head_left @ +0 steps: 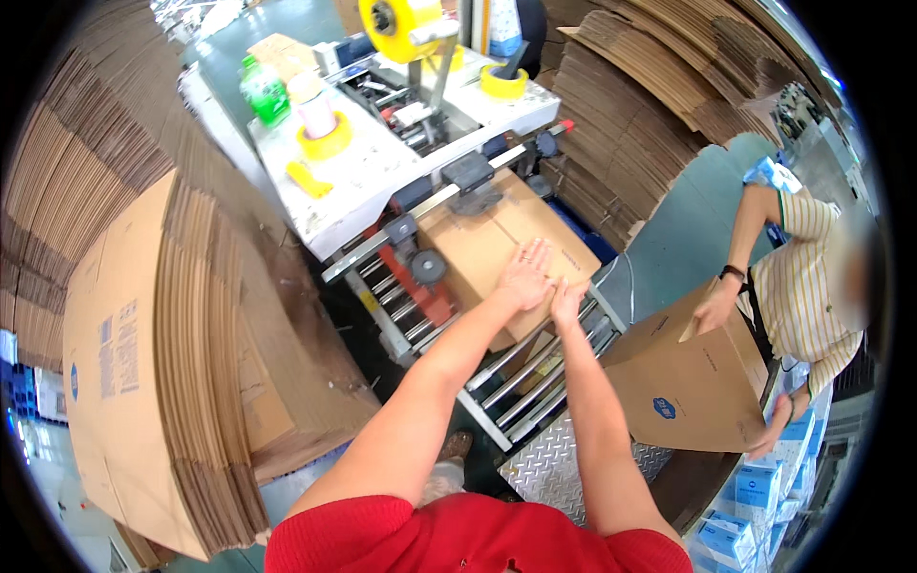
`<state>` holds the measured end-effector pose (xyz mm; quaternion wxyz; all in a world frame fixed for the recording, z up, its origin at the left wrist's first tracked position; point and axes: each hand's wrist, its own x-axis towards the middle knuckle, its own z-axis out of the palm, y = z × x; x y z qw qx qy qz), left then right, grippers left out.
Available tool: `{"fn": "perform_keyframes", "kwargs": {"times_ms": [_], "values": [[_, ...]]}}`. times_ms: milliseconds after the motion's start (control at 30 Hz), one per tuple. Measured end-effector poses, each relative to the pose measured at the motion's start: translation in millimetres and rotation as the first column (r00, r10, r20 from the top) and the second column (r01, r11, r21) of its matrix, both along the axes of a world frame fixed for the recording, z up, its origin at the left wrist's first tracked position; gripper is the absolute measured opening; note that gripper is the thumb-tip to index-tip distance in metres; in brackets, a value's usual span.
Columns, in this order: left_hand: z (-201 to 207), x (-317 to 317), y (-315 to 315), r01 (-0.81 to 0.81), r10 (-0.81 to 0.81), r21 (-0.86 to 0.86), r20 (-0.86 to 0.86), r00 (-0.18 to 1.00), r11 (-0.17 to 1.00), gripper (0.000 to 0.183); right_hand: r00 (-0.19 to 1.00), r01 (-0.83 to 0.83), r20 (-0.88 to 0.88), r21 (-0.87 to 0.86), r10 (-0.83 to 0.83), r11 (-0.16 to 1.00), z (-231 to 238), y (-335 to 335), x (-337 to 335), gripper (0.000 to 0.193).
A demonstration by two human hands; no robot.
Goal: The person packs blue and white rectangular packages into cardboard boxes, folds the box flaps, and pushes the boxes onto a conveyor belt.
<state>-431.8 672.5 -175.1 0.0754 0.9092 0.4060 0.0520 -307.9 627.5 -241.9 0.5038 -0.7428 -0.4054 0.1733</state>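
Left hand [524, 277] and right hand [567, 300] flat, fingers extended, pressing closed carton [497, 248] on roller conveyor [521, 382], gripping nothing. Surrounded by flat cardboard stacks [191, 363]; white bench [353, 172] with tape rolls [325, 141]. Carton's far end hidden under sealing machine [420, 105].

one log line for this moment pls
left hand: flat on cardboard box | right hand: on box near edge | box: on roller conveyor, entering taping machine

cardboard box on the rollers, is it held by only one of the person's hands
No, both the left hand and the right hand rest flat on top of the cardboard box on the rollers.
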Motion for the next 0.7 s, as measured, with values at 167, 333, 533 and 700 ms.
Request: {"fn": "perform_keyframes", "kwargs": {"times_ms": [167, 333, 533, 700], "values": [[1, -29, -73, -0.239, 0.149, 0.068, 0.612, 0.776, 0.969, 0.059, 0.795, 0.091, 0.606, -0.134, 0.009, 0.987, 97, 16, -25, 0.059], [-10, -40, -143, -0.448, 0.368, -0.029, 0.616, 0.696, 0.894, 0.058, 0.348, -0.931, 0.673, 0.163, 0.653, 0.327, 340, -81, -235, 0.041], [66, -88, -171, -0.314, 0.237, -0.025, 0.714, 0.659, 0.949, 0.061, -0.231, -0.936, 0.805, -0.031, 0.546, -0.351, 364, -197, -400, 0.057], [57, -126, -190, -0.489, 0.381, -0.034, 0.675, 0.632, 0.872, 0.063, -0.097, -0.931, 0.929, 0.042, 0.357, -0.363, 351, -206, -418, 0.030]]}}
